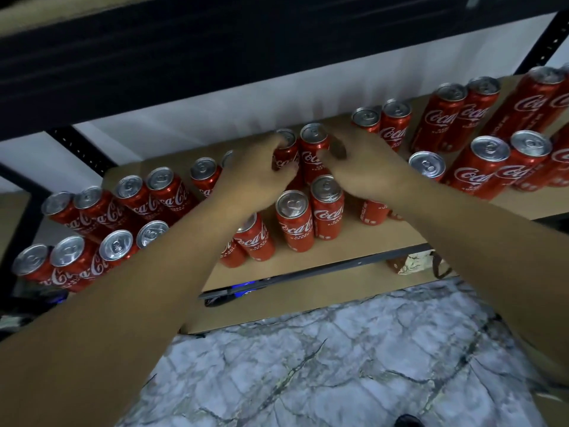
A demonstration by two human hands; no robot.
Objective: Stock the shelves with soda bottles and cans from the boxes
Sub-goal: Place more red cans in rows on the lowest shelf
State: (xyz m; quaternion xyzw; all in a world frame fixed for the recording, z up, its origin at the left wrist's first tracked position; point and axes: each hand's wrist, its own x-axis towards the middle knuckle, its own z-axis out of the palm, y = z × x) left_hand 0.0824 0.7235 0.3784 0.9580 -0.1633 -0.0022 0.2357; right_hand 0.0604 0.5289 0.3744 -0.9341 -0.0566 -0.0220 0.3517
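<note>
Two red cola cans are shown at the moment of placement (head view, the only view). The left hand (255, 174) wraps its fingers round the left-held can (284, 160). The right hand (366, 171) clasps the right-held can (314, 155) between thumb and fingers, so neither hand is free.

Both cans sit toward the rear edge of the shelf board (354, 251), about midway along it, side by side and seemingly touching. Whether their bases already bear on the board cannot be told, because the front pair (295, 223) and the hands hide them.

Gripping each can by its upper body probably allows the two to be set down together. They would then sit flush with the back row (160, 183), which runs along the rear of the board to either side. The front pair stands nearer the board's front edge, directly before the held cans, and reaching over it accounts for the extended arms.

Every can is upright, with its long axis perpendicular to the board. The silver pull-tab ends point up toward the camera, and the white script mostly faces the board's front edge.

A dark beam (215, 57) runs above the board. Below it lie a lower board (308, 300) and a marbled floor (338, 365). No box is visible.
</note>
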